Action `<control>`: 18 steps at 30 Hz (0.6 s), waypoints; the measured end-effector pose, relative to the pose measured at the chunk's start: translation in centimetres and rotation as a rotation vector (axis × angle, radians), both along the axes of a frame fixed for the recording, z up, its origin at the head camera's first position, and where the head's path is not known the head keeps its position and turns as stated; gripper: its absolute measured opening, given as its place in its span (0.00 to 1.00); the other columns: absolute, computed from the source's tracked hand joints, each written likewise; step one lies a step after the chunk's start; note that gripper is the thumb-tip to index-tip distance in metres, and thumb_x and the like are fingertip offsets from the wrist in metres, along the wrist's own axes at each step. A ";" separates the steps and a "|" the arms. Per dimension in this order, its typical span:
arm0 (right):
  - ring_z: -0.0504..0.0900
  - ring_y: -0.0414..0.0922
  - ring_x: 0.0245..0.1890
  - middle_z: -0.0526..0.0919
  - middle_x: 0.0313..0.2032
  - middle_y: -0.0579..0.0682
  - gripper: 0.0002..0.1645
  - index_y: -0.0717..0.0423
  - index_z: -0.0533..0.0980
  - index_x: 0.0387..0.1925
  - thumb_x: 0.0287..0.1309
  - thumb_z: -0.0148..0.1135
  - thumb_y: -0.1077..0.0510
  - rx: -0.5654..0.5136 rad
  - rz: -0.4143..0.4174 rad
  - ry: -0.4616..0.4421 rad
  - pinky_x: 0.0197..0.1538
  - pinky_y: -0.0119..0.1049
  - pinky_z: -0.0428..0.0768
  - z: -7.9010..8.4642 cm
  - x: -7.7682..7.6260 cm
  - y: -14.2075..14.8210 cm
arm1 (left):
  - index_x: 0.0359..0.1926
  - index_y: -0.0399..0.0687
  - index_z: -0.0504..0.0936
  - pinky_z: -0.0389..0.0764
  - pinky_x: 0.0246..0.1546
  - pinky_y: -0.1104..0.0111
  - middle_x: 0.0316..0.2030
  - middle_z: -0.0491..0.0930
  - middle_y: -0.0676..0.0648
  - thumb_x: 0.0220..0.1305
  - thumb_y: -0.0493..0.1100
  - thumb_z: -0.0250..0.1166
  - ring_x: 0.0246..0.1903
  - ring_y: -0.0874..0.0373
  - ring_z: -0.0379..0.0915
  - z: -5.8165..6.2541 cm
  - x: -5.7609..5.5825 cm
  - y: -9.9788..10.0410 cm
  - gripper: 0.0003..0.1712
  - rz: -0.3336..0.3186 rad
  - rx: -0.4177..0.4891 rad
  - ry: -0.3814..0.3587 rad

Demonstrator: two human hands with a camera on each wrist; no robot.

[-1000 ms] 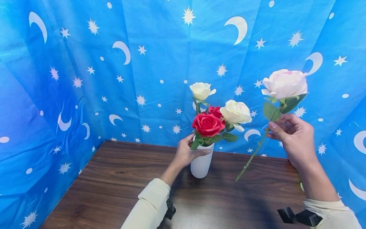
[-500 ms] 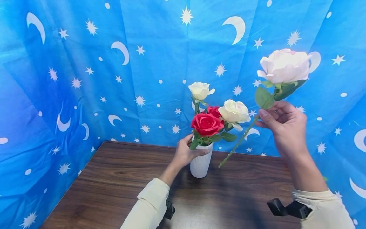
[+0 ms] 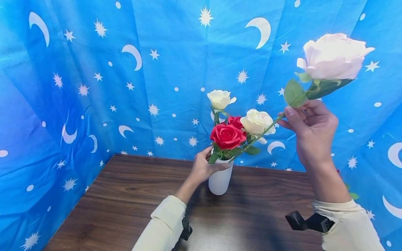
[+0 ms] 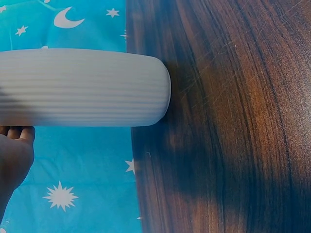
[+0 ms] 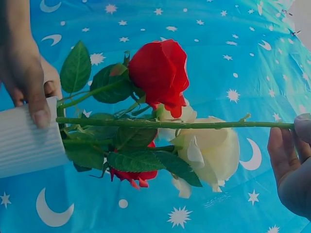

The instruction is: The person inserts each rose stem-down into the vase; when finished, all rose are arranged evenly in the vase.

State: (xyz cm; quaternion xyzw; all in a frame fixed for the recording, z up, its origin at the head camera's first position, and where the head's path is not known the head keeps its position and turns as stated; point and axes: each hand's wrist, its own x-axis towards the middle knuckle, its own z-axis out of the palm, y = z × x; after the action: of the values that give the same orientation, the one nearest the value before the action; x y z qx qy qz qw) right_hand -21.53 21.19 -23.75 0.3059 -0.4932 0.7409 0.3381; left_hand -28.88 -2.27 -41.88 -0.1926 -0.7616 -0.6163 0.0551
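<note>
A ribbed white vase (image 3: 220, 183) stands upright on the table, with my left hand (image 3: 202, 167) gripping it near the rim, thumb across the front. Two red roses, the larger one (image 3: 227, 136) in front, and two cream roses, one of them (image 3: 221, 99) tallest, rise out of it. My right hand (image 3: 315, 136) pinches the stem of a pale pink rose (image 3: 334, 59) just under its leaves, high at the right. That stem (image 5: 204, 125) slants down to the left, its lower end right at the vase mouth by the left thumb in the right wrist view.
The dark wood table (image 3: 125, 209) ends at a blue cloth (image 3: 176, 42) printed with moons and stars, hanging behind and at both sides. A green leaf (image 3: 354, 196) and a bit of red show behind my right forearm. Black camera mounts sit on both wrists.
My right hand has raised the pale pink rose and brought its stem end leftward, from over the table to the vase mouth. My left hand and the vase have stayed put.
</note>
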 end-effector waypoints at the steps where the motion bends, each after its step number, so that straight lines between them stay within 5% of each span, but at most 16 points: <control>1: 0.91 0.44 0.32 0.90 0.34 0.55 0.15 0.72 0.80 0.46 0.59 0.58 0.81 -0.008 0.006 0.006 0.35 0.34 0.88 0.0 0.0 0.0 | 0.66 0.53 0.77 0.85 0.58 0.58 0.59 0.85 0.48 0.51 0.52 0.81 0.57 0.52 0.83 0.0 0.0 0.0 0.41 0.001 0.001 0.000; 9: 0.92 0.44 0.35 0.91 0.37 0.54 0.17 0.73 0.79 0.50 0.59 0.59 0.80 0.054 -0.054 0.021 0.38 0.33 0.88 0.0 -0.4 -0.5 | 0.65 0.54 0.77 0.85 0.58 0.56 0.59 0.85 0.48 0.51 0.54 0.81 0.58 0.51 0.83 -0.1 0.0 -0.1 0.41 0.007 -0.003 -0.003; 18: 0.92 0.41 0.37 0.91 0.37 0.50 0.16 0.65 0.82 0.47 0.59 0.62 0.77 0.119 -0.088 -0.078 0.38 0.31 0.88 -0.6 -0.5 -1.4 | 0.66 0.54 0.77 0.85 0.57 0.56 0.59 0.85 0.48 0.51 0.54 0.81 0.58 0.50 0.83 0.0 0.0 0.0 0.40 0.006 -0.005 0.002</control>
State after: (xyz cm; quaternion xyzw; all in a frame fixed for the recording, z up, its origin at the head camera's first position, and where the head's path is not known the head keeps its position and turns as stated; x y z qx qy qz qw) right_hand -22.02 19.75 -24.31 0.2743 -0.5620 0.7061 0.3321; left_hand -28.90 -2.29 -41.92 -0.1909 -0.7638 -0.6139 0.0571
